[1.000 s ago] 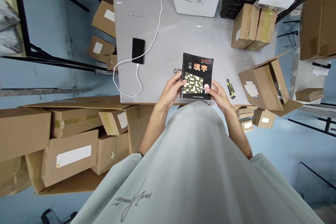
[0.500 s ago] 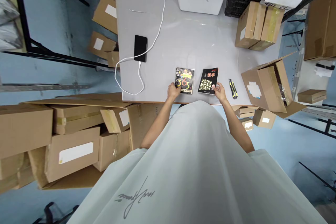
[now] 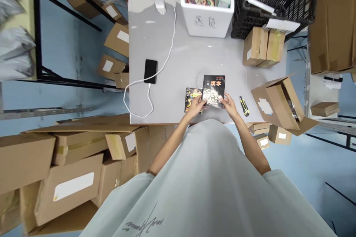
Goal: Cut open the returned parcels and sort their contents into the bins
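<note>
Between both hands is a black book (image 3: pixel 213 85) with orange characters and a grid on its cover. My left hand (image 3: pixel 195 106) grips its lower left corner, and my right hand (image 3: pixel 229 105) grips its lower right, each thumb on the cover. Partly behind the left hand and the black book, a second book (image 3: pixel 190 95) with a colourful dark cover lies on the grey table (image 3: pixel 178 55). To the right of my right hand rests a yellow and black utility knife (image 3: pixel 244 106).
A phone (image 3: pixel 150 71) on a white cable lies at the left. Farther back stand a white bin (image 3: pixel 207 26) with books inside, a black crate (image 3: pixel 239 18) and taped cartons (image 3: pixel 257 50). An open cardboard box (image 3: pixel 278 105) sits at the right edge; more boxes (image 3: pixel 75 181) fill the lower left.
The black book has moved left, now overlapping the colourful one. My left hand has left the colourful book and taken hold of the black one. The view has tilted up, showing inside the bin.
</note>
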`<action>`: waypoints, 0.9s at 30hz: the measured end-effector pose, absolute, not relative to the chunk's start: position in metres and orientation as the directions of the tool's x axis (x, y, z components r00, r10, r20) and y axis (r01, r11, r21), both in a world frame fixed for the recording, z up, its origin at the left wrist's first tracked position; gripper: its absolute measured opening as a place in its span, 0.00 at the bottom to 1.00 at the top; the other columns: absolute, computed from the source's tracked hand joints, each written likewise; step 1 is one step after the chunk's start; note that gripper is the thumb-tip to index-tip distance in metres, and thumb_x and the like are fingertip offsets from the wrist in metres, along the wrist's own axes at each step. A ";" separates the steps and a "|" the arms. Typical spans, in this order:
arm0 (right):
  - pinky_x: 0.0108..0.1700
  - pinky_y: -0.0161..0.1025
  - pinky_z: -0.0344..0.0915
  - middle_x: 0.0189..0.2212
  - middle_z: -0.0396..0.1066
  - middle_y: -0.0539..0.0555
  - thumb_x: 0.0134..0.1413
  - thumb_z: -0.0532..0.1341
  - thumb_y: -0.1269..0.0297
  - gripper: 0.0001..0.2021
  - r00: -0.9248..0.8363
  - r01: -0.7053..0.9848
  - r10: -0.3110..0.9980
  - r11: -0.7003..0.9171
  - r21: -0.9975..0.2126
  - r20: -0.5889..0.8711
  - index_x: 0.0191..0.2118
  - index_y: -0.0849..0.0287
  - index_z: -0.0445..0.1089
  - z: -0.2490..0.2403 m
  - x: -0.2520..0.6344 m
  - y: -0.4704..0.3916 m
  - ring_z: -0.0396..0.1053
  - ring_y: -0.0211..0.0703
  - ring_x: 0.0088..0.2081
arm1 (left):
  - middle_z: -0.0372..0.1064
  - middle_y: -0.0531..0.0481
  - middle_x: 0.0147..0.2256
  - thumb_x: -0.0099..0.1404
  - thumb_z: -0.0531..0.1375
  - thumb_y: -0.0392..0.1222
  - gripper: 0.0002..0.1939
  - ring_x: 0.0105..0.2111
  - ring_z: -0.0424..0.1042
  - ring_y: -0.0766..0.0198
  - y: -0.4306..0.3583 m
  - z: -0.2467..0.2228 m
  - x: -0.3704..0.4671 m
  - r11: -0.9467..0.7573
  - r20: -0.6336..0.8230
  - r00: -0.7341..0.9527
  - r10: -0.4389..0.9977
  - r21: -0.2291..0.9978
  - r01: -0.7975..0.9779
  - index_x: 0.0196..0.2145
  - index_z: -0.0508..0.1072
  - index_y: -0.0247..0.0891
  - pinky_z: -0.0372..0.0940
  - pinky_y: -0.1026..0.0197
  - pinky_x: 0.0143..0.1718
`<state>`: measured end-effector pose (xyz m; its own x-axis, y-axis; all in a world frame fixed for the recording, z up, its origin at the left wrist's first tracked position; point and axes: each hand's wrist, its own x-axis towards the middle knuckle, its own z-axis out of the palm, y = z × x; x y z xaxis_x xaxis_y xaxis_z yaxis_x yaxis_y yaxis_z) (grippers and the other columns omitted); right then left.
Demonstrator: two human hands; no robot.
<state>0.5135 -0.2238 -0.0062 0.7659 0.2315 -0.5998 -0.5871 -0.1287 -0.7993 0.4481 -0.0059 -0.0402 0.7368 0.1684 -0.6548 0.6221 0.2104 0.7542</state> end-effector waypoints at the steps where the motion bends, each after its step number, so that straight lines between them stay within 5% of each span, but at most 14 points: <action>1: 0.42 0.43 0.85 0.51 0.87 0.56 0.52 0.77 0.38 0.38 0.770 -0.582 0.244 -0.111 -0.806 -0.590 0.64 0.50 0.74 0.002 0.519 -0.217 0.83 0.51 0.49 | 0.82 0.38 0.55 0.69 0.74 0.47 0.27 0.43 0.87 0.51 -0.007 -0.034 0.455 0.262 -0.649 0.745 0.151 0.753 0.603 0.61 0.76 0.38 0.80 0.55 0.39; 5: 0.46 0.53 0.89 0.54 0.86 0.57 0.50 0.81 0.45 0.35 0.702 -0.650 0.330 -0.067 -0.757 -0.631 0.61 0.49 0.74 0.027 0.541 -0.190 0.88 0.57 0.48 | 0.83 0.41 0.55 0.68 0.73 0.46 0.27 0.30 0.84 0.61 0.006 -0.011 0.483 0.323 -0.585 0.791 0.177 0.794 0.515 0.61 0.74 0.40 0.76 0.61 0.28; 14: 0.51 0.57 0.91 0.48 0.87 0.54 0.54 0.81 0.53 0.33 0.778 -0.530 0.430 0.054 -0.847 -0.459 0.62 0.48 0.72 0.055 0.657 -0.143 0.90 0.56 0.44 | 0.83 0.39 0.57 0.67 0.77 0.51 0.29 0.30 0.85 0.63 0.080 0.038 0.588 0.298 -0.370 0.907 0.198 0.905 0.304 0.60 0.75 0.40 0.82 0.58 0.36; 19: 0.55 0.56 0.90 0.43 0.88 0.53 0.59 0.79 0.62 0.22 0.856 -0.440 0.341 0.088 -0.894 -0.387 0.53 0.51 0.72 0.075 0.769 -0.093 0.91 0.53 0.44 | 0.82 0.46 0.43 0.64 0.74 0.39 0.25 0.30 0.82 0.63 0.131 0.069 0.692 0.222 -0.367 0.917 0.158 0.918 0.329 0.57 0.77 0.38 0.82 0.56 0.41; 23: 0.58 0.52 0.89 0.42 0.87 0.54 0.65 0.72 0.72 0.14 0.874 -0.447 0.276 0.131 -0.885 -0.401 0.53 0.56 0.75 0.087 0.840 -0.046 0.90 0.49 0.45 | 0.79 0.48 0.37 0.57 0.72 0.29 0.16 0.33 0.79 0.65 0.156 0.086 0.773 0.222 -0.357 0.890 0.284 0.927 0.301 0.44 0.79 0.36 0.82 0.50 0.56; 27: 0.57 0.51 0.90 0.39 0.84 0.54 0.64 0.66 0.80 0.15 0.861 -0.507 0.156 0.180 -0.843 -0.484 0.53 0.60 0.77 0.092 0.877 -0.009 0.89 0.47 0.44 | 0.80 0.44 0.36 0.55 0.74 0.28 0.19 0.35 0.80 0.61 0.166 0.089 0.824 0.179 -0.412 0.834 0.366 0.911 0.372 0.45 0.79 0.34 0.83 0.46 0.54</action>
